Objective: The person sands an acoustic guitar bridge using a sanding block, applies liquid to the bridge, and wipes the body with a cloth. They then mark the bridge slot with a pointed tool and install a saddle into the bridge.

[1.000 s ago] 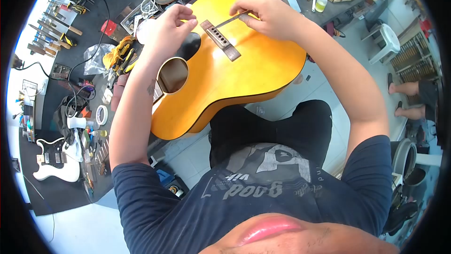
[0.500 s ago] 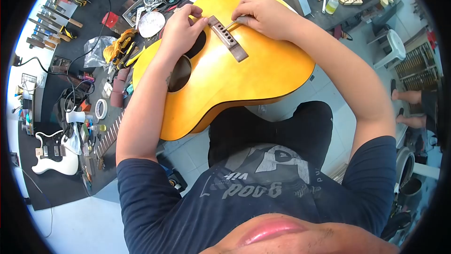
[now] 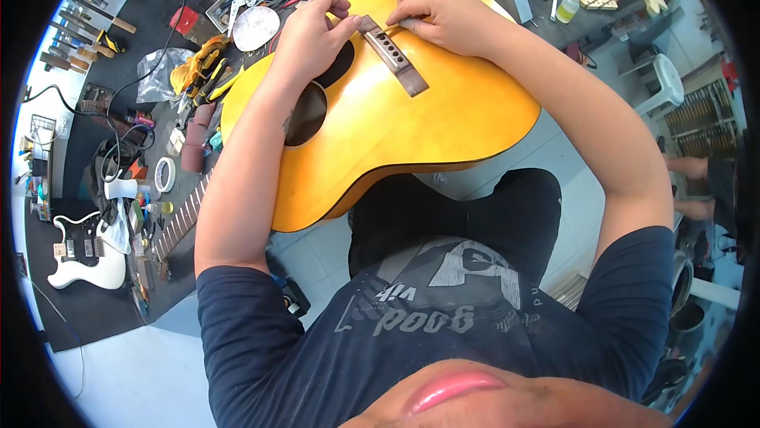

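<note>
Grip, left hand (image 3: 317, 36): thumb and fingers curled just beside the far end of the bridge (image 3: 398, 61); cannot tell whether anything is pinched. Guitar body (image 3: 388, 135) sits centrally, its near edge by the person's lap (image 3: 451, 218). Grip, right hand (image 3: 443, 18): fingertips together on a slim tool (image 3: 391, 29), mostly hidden, reaching the bridge's right side. Advised: rest the right hand for steadiness, use light pressure, and guard the yellow top against slips.
</note>
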The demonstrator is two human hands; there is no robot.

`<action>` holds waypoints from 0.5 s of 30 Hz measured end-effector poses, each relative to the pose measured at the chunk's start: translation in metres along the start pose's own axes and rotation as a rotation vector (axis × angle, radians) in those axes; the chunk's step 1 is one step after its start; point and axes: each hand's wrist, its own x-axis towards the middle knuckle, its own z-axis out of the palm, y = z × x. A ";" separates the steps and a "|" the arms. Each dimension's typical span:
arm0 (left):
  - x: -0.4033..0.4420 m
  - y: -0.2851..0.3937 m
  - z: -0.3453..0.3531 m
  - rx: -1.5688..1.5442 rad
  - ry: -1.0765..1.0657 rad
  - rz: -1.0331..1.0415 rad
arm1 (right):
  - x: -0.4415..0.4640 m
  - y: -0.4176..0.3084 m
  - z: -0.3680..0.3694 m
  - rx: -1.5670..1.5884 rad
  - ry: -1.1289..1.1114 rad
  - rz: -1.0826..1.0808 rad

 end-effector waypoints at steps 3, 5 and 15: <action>0.002 0.002 -0.001 -0.008 -0.005 0.004 | 0.000 -0.002 -0.002 0.046 -0.036 0.069; 0.005 0.003 -0.001 -0.015 -0.007 -0.006 | 0.001 -0.002 -0.001 0.066 -0.031 0.078; 0.006 -0.002 -0.004 -0.043 0.014 -0.012 | 0.004 -0.006 0.000 0.146 -0.057 0.164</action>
